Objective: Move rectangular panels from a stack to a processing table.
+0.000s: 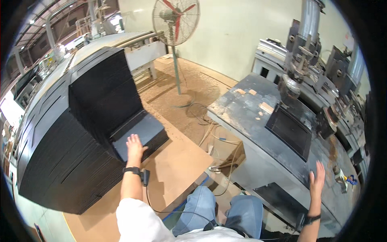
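My left hand is stretched out flat, fingers extended, over the near end of a low stack of black panels. Whether the palm touches the top panel, I cannot tell. Taller stacks of the same black panels rise to the left and behind it. On the right, my right hand has its fingers up and its thumb apart, with nothing in it. It is beside the edge of a grey machine table. A black rectangular panel with a raised frame lies on that table, close to the machine's heads.
A tan board bears the stacks. Machine spindles stand over the table's far side, with wood scraps nearby. Cables trail across the dusty floor between the two work areas. A stand fan is at the back wall.
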Motion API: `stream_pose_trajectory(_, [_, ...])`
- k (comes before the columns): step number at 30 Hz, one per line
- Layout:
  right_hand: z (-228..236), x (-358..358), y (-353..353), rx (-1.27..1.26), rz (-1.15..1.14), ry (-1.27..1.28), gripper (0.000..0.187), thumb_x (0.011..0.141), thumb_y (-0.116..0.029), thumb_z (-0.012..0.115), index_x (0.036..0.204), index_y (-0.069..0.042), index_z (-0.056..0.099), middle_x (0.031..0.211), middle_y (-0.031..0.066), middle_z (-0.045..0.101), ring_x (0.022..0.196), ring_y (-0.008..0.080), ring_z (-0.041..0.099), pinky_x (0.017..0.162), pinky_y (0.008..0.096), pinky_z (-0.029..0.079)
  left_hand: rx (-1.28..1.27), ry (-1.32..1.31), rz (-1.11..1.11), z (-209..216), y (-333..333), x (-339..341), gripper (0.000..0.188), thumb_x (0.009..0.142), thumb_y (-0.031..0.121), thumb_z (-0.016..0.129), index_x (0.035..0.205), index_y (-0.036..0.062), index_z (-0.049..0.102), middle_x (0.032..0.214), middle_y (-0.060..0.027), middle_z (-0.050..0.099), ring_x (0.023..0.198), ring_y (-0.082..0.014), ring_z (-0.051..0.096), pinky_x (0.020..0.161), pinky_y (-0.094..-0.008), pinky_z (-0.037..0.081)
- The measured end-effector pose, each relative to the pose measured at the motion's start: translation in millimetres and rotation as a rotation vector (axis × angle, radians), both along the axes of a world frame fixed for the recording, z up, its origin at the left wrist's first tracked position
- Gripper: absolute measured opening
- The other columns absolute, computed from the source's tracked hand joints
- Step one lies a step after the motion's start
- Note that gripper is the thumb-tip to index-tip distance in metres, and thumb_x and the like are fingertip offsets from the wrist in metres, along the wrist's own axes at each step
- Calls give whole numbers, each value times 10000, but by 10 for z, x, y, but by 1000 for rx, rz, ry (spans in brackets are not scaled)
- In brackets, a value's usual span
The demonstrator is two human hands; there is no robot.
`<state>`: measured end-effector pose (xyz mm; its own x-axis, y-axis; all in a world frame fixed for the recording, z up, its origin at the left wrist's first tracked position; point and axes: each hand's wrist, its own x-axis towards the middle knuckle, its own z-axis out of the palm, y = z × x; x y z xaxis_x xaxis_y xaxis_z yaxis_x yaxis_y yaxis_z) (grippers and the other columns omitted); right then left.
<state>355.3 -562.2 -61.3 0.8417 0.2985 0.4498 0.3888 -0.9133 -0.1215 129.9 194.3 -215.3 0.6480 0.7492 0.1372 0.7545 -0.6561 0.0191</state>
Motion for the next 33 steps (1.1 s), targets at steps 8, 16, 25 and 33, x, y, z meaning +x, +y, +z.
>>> stream_pose_trajectory(8, [-1383, -3254, -2381, -141, -1125, 237, 872, 725, -153, 736, 1459, -46, 279, 1515, 182, 264, 1402, 374, 226, 1094, 540, 231, -133, 28, 9, 242, -3, 303, 1025, 585, 436, 854, 1358, -46, 386, 1412, -281, 359, 1349, -404, 297, 1108, -443, 295])
stream_pose_trajectory(16, [-1197, -3522, -1465, -76, -993, 214, 730, 675, 49, 660, 1360, -47, 426, 1392, 134, 462, 1330, 342, 373, 1096, 467, 299, -3, -703, -1392, 1222, -3469, 2232, 513, 707, 179, 759, 1189, 103, 601, 1160, -114, 584, 1135, -322, 532, 991, -446, 415])
stream_pose_trajectory(25, [150, -2857, -968, 60, -497, -286, 488, 659, 40, 513, 1138, 12, 600, 1129, 171, 620, 1137, 397, 538, 996, 455, 416, -138, -115, -1207, 1190, -4829, 3170, 862, 850, 714, 392, 1457, 105, 330, 1526, -143, 263, 1424, -335, 176, 1147, -544, 65])
stream_pose_trajectory(33, [563, -751, 66, -47, 155, -275, 526, 615, 83, 569, 1106, -92, 640, 1107, 88, 660, 1056, 298, 621, 912, 398, 500, 89, -511, -1424, 980, -4185, 1914, 565, 787, 341, 644, 1264, 64, 521, 1225, -159, 513, 1167, -338, 478, 1009, -433, 382])
